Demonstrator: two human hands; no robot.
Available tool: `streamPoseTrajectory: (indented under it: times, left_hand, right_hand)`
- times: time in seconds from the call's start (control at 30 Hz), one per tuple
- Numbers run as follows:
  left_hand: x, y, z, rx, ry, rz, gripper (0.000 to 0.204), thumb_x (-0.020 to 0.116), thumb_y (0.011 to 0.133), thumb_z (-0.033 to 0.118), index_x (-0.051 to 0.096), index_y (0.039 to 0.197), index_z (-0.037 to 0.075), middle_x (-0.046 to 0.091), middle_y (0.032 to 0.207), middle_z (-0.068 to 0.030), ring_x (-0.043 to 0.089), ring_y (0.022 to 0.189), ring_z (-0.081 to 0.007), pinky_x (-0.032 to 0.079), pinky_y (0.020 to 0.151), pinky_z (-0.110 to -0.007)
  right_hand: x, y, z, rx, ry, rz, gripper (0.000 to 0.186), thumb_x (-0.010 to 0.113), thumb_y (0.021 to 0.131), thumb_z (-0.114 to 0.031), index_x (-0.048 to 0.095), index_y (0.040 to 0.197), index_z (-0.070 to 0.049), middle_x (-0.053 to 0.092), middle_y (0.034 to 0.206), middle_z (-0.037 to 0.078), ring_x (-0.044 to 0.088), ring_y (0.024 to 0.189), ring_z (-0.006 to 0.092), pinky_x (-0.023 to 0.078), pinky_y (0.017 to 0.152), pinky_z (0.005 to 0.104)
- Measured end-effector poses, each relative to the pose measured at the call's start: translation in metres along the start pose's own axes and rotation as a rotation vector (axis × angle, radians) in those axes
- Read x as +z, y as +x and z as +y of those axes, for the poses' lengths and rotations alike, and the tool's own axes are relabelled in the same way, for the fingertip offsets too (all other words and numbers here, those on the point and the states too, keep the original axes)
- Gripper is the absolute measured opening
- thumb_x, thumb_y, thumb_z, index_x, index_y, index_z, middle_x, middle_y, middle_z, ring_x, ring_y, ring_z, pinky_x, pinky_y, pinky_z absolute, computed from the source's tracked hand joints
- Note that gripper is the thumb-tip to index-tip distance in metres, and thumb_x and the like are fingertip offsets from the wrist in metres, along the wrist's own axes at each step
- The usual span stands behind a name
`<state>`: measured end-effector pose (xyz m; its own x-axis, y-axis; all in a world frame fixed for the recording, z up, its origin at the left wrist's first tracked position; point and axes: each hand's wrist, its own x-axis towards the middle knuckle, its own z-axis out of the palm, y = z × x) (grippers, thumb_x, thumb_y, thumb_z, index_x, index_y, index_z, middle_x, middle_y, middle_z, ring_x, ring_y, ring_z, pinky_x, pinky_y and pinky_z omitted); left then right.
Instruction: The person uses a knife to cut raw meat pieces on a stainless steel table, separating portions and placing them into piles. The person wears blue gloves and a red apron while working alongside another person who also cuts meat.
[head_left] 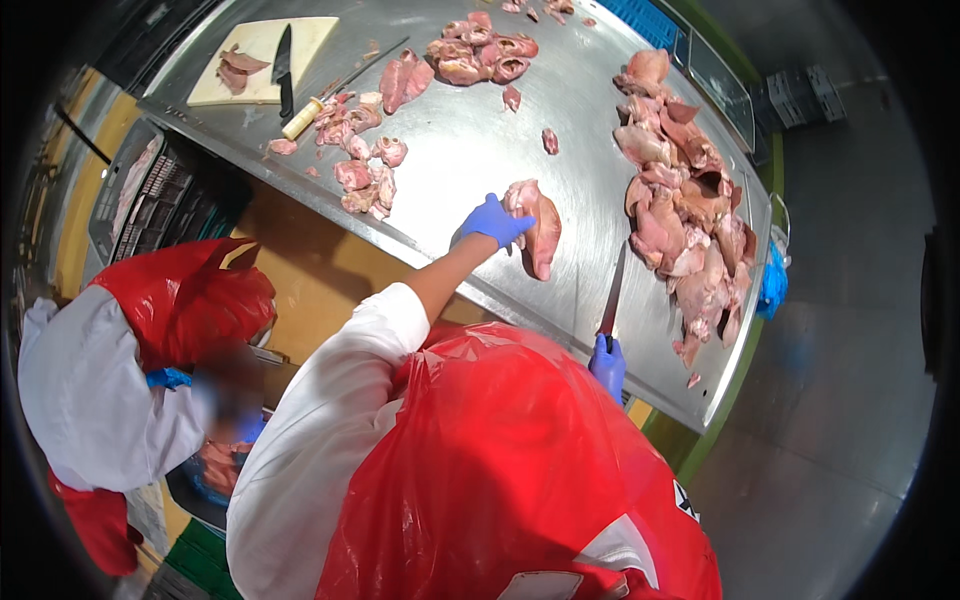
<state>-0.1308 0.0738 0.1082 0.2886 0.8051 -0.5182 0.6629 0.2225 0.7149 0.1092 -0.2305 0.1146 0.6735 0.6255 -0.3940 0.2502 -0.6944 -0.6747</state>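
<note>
A piece of pinkish meat (pixel 543 238) lies on the metal desk (pixel 575 140), right of the left grip (pixel 495 222) and left of a larger meat pile (pixel 690 205). Its long axis runs lengthwise away from the person, leaning slightly: the broad, lumpy end points to the far side and a little left, the narrow end toward the near edge. The blue-gloved left grip touches its left side; whether the fingers clasp it, I cannot tell. The right grip (pixel 607 366) is closed around a knife (pixel 614 292), blade pointing away from the person.
</note>
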Motion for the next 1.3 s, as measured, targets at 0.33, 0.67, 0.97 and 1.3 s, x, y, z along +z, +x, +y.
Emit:
streamPoseTrajectory:
  times: [0.33,0.67,0.97,1.3]
  left_hand:
    - [0.033,0.027,-0.012,0.198,0.068,-0.019,0.063,0.056,0.095,0.061,0.067,0.129,0.009,0.065,0.134,-0.0204,0.063,0.123,-0.0357,0.050,0.102,-0.045]
    - [0.101,-0.007,-0.008,-0.103,0.285,0.430,0.057,0.053,0.100,0.049,0.064,0.130,0.002,0.065,0.131,-0.0239,0.066,0.116,-0.0425,0.053,0.098,-0.052]
    - [0.100,0.003,0.048,-0.319,0.084,0.327,0.069,0.059,0.093,0.059,0.059,0.141,0.010,0.063,0.138,-0.0220,0.062,0.125,-0.0396,0.051,0.105,-0.048]
    - [0.091,0.000,0.055,0.077,0.390,-0.085,0.082,0.065,0.091,0.050,0.027,0.162,0.031,0.057,0.146,-0.0225,0.056,0.132,-0.0433,0.047,0.109,-0.049]
  right_hand:
    - [-0.035,0.057,0.035,-0.149,-0.049,-0.122,0.038,0.061,0.103,-0.038,0.063,0.094,-0.001,0.059,0.063,0.013,0.057,0.052,0.0216,0.042,0.051,0.0402]
    - [-0.090,0.089,0.123,-0.178,-0.189,-0.251,0.041,0.059,0.103,-0.039,0.066,0.106,0.001,0.070,0.089,0.027,0.069,0.083,0.0429,0.051,0.072,0.0490]
    - [-0.108,0.099,0.115,-0.211,-0.197,-0.364,0.046,0.058,0.101,-0.043,0.066,0.115,0.000,0.071,0.101,0.029,0.067,0.096,0.0496,0.052,0.078,0.0512]
    - [-0.105,0.126,0.109,-0.320,-0.326,-0.416,0.041,0.054,0.103,-0.043,0.060,0.112,-0.004,0.069,0.099,0.032,0.065,0.097,0.0526,0.051,0.078,0.0570]
